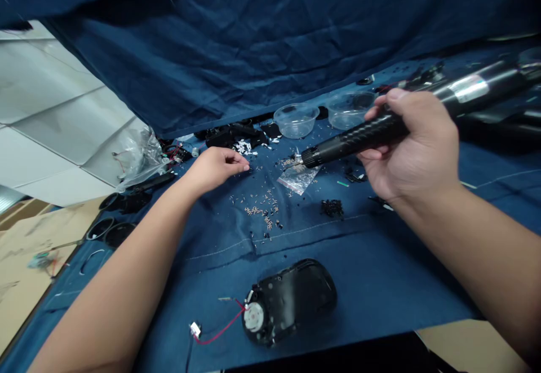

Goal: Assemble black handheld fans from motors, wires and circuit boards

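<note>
My right hand (412,147) is wrapped round a black electric screwdriver (359,142), its bit pointing left over a small clear plastic bag (299,180) with screws about it. My left hand (222,169) hovers over or rests on the blue cloth, thumb and forefinger pinched together. Whatever is between those fingertips is too small to make out. Below the left hand lie scattered small screws (264,212). Near the front edge is a black plastic housing (296,300) with a round silver motor (254,317) and a red wire running to a small white connector (195,329).
Two clear plastic bowls (296,122) stand at the back beneath a hanging blue cloth (270,40). Small white parts (244,147) and black parts lie behind my left hand. A pile of tiny black pieces (332,208) sits right of centre. Cardboard (38,249) is at left.
</note>
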The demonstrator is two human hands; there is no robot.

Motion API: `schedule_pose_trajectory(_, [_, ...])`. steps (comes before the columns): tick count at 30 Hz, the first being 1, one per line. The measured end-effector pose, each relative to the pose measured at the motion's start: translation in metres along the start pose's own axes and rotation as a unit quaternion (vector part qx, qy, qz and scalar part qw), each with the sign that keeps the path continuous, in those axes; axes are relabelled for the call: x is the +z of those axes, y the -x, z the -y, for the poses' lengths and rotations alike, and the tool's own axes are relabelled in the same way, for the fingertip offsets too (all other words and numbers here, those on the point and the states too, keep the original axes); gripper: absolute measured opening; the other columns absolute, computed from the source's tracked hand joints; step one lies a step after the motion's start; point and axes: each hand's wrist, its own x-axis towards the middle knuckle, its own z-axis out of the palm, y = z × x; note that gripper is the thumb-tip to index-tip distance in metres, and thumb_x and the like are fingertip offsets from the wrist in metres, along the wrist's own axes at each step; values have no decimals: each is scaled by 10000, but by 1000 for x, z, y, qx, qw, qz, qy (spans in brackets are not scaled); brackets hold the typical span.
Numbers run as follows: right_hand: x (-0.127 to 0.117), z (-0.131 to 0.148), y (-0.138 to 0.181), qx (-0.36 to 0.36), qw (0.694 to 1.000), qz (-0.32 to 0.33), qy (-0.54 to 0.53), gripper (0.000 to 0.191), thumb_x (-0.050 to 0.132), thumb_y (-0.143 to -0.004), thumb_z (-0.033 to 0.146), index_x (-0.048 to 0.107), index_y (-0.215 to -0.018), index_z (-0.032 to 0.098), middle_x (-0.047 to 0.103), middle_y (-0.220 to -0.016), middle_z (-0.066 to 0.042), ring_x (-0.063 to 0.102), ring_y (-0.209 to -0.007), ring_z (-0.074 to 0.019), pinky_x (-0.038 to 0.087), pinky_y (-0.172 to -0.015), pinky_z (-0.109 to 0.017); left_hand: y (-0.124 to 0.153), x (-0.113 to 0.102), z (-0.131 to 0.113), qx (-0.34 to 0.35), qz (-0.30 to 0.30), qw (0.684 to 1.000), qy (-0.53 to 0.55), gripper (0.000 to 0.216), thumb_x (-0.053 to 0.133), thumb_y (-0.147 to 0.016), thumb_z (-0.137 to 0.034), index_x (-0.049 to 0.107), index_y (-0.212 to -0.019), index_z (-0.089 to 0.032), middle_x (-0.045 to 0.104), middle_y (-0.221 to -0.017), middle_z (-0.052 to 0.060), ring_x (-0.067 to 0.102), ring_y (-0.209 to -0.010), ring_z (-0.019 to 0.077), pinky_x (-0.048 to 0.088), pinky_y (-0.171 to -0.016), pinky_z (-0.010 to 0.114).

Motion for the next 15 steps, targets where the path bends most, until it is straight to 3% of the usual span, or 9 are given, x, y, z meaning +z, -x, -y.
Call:
schedule_pose_trajectory(6, [-3,-1,-2,3,1000,10,1,147,771,-906,296,724,-786,224,613,-843,-43,489,-654,-123,236,-407,-223,2,3,-5,11,-18,1000,-14,362,837,-882,-582,817,-831,-224,728,-732,19,568,-667,163,379,-627,309])
schedule_pose_trajectory(10, [-3,1,-2,7,1000,10,6,148,751,-915,303,714,-790,232,613,-844,-32,489,-651,-114,225,-412,-216,7,12,-19,36,-51,998,4,364,881,-865,-563,790,-838,-212,758,-778,19,607,-694,160,418,-629,296])
schedule_pose_trajectory(15, [1,11,-1,20,999,-8,-48,167,704,-975,280,653,-836,204,612,-908,-11,566,-725,-96,230,-387,-161,31,18,-57,130,-121,984,-4,303,979,-855,-490,808,-863,-240,756,-782,-25,614,-712,136,468,-696,287])
